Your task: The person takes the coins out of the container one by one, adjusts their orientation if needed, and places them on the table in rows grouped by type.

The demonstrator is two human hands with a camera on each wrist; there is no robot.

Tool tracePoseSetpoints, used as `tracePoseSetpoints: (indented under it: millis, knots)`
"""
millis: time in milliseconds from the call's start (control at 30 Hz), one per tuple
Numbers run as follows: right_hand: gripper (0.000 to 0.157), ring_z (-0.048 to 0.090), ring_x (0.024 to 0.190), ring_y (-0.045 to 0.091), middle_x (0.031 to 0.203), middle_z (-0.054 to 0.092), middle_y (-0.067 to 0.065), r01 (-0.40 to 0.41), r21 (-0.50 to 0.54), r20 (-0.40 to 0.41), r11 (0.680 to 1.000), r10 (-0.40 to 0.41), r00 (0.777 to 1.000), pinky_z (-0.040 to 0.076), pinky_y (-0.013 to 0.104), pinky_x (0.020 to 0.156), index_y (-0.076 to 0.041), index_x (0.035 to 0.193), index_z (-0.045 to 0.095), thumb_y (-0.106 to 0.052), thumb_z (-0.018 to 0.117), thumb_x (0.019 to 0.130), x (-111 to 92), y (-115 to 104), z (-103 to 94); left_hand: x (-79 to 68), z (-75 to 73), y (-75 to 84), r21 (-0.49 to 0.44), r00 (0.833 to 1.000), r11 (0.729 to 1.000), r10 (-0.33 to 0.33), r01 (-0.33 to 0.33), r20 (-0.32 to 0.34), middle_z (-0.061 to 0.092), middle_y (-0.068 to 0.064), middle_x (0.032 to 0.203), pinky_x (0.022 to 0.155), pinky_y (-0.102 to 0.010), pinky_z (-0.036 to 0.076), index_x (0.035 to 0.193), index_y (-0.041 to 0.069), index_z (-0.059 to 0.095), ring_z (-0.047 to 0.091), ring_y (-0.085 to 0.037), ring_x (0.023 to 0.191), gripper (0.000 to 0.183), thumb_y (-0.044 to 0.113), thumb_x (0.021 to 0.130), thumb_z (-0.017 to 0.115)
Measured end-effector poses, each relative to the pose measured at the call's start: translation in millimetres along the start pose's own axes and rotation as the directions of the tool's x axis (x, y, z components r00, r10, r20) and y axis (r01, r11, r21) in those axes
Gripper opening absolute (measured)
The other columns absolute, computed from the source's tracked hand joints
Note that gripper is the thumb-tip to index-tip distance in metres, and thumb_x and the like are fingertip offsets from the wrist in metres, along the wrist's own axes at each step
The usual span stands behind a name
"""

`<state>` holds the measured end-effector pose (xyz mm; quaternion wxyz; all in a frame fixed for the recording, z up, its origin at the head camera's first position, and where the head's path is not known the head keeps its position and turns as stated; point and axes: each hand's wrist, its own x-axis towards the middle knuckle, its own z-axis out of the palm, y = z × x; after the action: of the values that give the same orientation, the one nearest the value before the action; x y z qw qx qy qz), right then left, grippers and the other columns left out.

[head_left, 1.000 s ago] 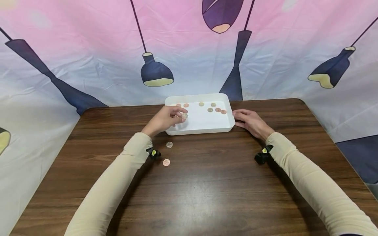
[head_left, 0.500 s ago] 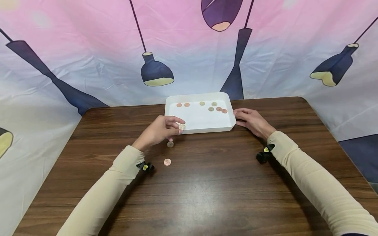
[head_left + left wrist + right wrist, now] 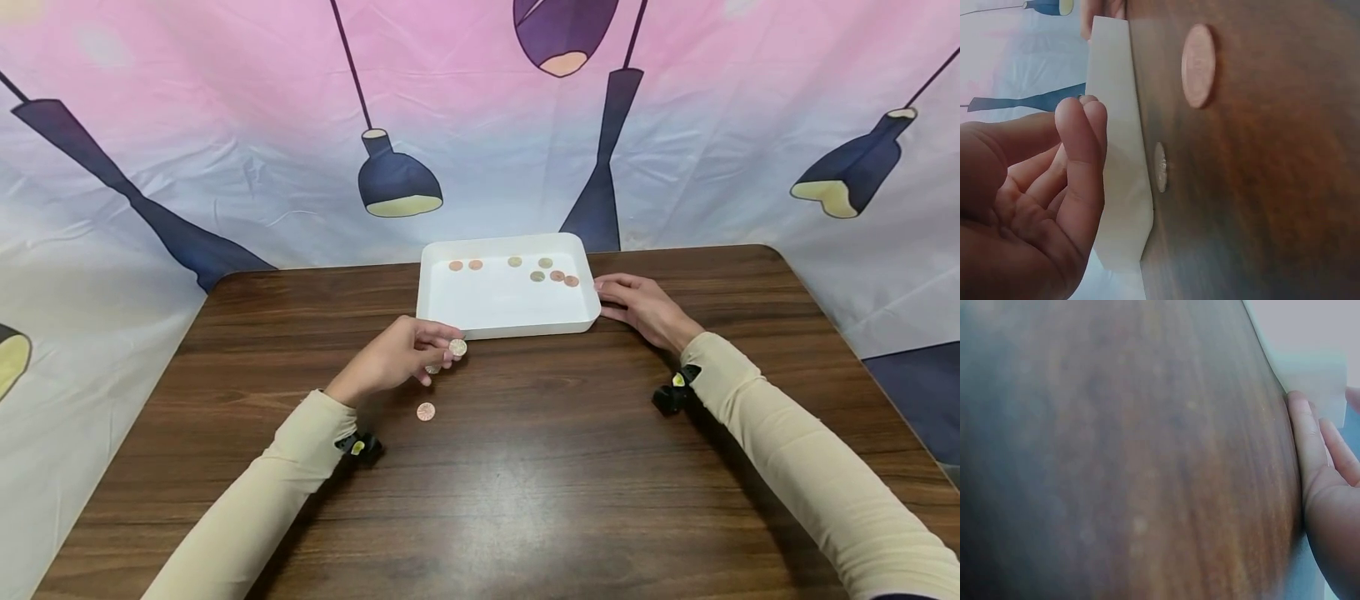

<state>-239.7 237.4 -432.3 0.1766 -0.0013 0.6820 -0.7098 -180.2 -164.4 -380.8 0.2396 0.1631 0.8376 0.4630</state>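
My left hand (image 3: 397, 354) pinches a pale gold coin (image 3: 457, 347) between thumb and fingers, just in front of the white tray (image 3: 508, 327). In the left wrist view the fingertips (image 3: 1075, 125) meet and mostly hide that coin. Below them a silver coin (image 3: 1160, 167) lies on the table near the tray's front wall, partly covered by the hand in the head view. A copper coin (image 3: 426, 412) lies nearer to me. My right hand (image 3: 643, 308) rests at the tray's right end, its fingers fairly straight against the outer wall (image 3: 1310, 375).
Inside the tray, several copper coins (image 3: 557, 276) and gold coins (image 3: 537, 276) lie flat, mostly toward the back and right. The brown wooden table (image 3: 525, 483) extends toward me. A printed cloth (image 3: 285, 150) hangs right behind its far edge.
My left hand has come out of the tray toward me, over its front wall, with the gold coin still pinched. The right hand stays at the tray's right end.
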Motion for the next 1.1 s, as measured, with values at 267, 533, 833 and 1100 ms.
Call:
tracePoseSetpoints:
  millis: [267,533,833,1100]
  knots:
    - [0.045,0.064,0.114,0.006,0.126,0.061,0.001,0.014,0.023,0.000,1.000,-0.014,1.000,0.056,0.025,0.099,0.008,0.145,0.047,-0.018,0.057,0.111,-0.7,0.9,0.6,1.6,7.7,-3.3,0.027,0.999,0.999,-0.045,0.045,0.022,0.074,-0.010,0.099,0.062,-0.032,0.061,0.139,0.002,0.067,0.068,-0.021,0.088,0.037,-0.006,0.106,0.053]
    - [0.040,0.065,0.113,0.006,0.125,0.062,0.000,0.010,0.033,-0.003,0.999,-0.010,1.000,0.056,0.025,0.099,0.007,0.142,0.049,-0.017,0.057,0.111,-0.4,1.2,1.1,0.8,9.8,-5.0,0.074,0.997,0.994,-0.083,0.082,0.002,0.072,-0.010,0.095,0.060,-0.032,0.060,0.136,0.002,0.069,0.066,-0.017,0.082,0.033,-0.001,0.108,0.052]
    - [0.041,0.064,0.115,0.006,0.125,0.061,0.000,0.005,0.026,-0.003,1.000,-0.005,1.000,0.056,0.025,0.100,0.007,0.142,0.049,-0.018,0.057,0.111,-0.4,-0.1,0.6,1.1,9.8,-3.7,0.130,0.995,0.986,-0.101,0.101,-0.012,0.070,-0.010,0.091,0.061,-0.033,0.060,0.135,0.001,0.070,0.064,-0.017,0.080,0.032,-0.001,0.109,0.051]
    - [0.041,0.064,0.114,0.006,0.125,0.062,0.000,0.001,0.026,-0.006,1.000,-0.001,1.000,0.056,0.025,0.099,0.007,0.143,0.049,-0.018,0.056,0.111,-0.3,0.5,0.7,3.5,13.0,-1.1,0.176,0.995,0.980,-0.094,0.096,-0.022,0.072,-0.007,0.091,0.062,-0.031,0.060,0.131,0.003,0.072,0.064,-0.017,0.077,0.030,-0.001,0.107,0.056]
